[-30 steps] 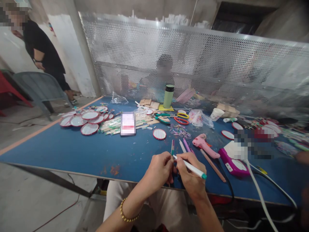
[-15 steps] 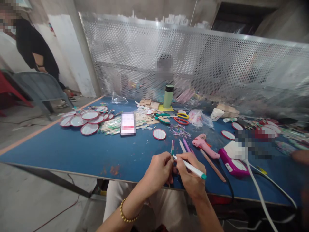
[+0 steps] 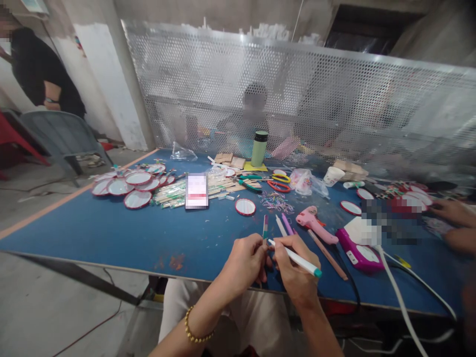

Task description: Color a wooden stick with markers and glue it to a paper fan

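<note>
My left hand [image 3: 247, 260] is closed around a thin flat stick [image 3: 265, 227], held upright near the table's front edge. Bands of purple and green colour its upper end; its lower part is hidden by my fingers. In my right hand [image 3: 295, 267] is a white marker pen [image 3: 299, 260] with a teal end, its tip beside the stick. Just beyond my hands lie a white pen [image 3: 280, 225] and a purple pen [image 3: 287, 224]. A pink glue gun [image 3: 316, 224] rests to the right, near a brownish stick [image 3: 327, 254].
Round red-rimmed discs [image 3: 138, 199] are heaped at the left, beside many wooden sticks [image 3: 174, 194] and a phone [image 3: 197, 191]. Pliers [image 3: 250, 183], a green bottle [image 3: 259, 148] and a paper cup [image 3: 333, 176] stand or lie farther back. A purple power strip [image 3: 359, 253] trails cables; another person's hands [image 3: 453, 223] are at right.
My right hand and the marker have shifted slightly right, while my left hand stays put. Another person's hands have come farther in at the right; a standing person at left has moved left.
</note>
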Motion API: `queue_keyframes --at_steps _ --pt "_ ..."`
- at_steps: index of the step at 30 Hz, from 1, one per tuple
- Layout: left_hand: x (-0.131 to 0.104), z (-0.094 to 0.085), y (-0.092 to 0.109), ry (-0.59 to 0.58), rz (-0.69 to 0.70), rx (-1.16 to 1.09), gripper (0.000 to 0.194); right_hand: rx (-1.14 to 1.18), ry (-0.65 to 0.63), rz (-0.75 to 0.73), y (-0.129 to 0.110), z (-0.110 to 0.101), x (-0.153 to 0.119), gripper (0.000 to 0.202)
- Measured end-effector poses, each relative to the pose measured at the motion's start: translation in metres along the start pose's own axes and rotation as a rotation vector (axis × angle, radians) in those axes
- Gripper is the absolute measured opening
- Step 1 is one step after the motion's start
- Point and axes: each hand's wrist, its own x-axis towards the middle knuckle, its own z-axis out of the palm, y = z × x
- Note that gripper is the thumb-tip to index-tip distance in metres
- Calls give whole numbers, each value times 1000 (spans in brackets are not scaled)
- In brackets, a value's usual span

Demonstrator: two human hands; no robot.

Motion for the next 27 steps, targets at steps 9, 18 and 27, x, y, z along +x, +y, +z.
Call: queue_keyframes --at_steps 9,18,27 --pt "0 0 -2 9 32 24 30 -10 -21 -31 -2 0 1 20" --pt "0 -1 -2 8 31 27 29 -9 1 -27 0 0 1 21" --pt "0 -1 -3 12 52 46 26 14 -7 -54 -2 1 2 19"
